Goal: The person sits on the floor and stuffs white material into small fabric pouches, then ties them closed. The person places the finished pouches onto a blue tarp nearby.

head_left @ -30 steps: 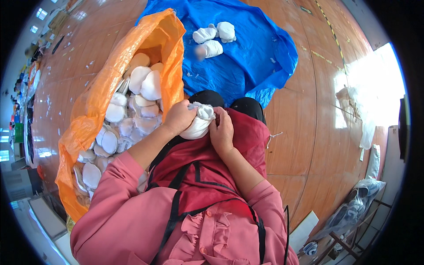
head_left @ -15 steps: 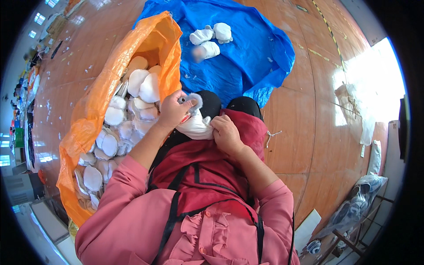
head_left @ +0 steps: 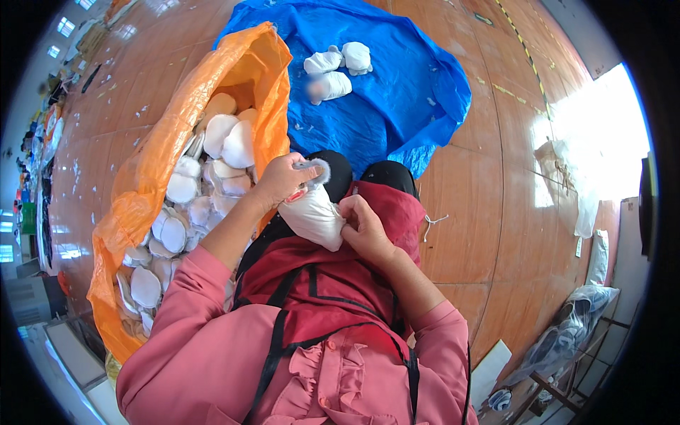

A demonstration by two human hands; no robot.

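Pouch point(head_left: 315, 216), white and stuffed, lies on the lap, pulled lower than a moment ago. Left hand point(head_left: 283, 180) has lifted, fingers pinched on a grey tuft point(head_left: 316, 168) beside the orange sack point(head_left: 152, 177). Right hand point(head_left: 365, 227) fingers grip the pouch's edge.

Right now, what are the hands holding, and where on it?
A white fabric pad: the left hand pinches its upper edge, and the right hand grips its right side.

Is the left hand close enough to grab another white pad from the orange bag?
Probably yes: the left hand is right beside the open orange bag, nothing between, but it already grips something small.
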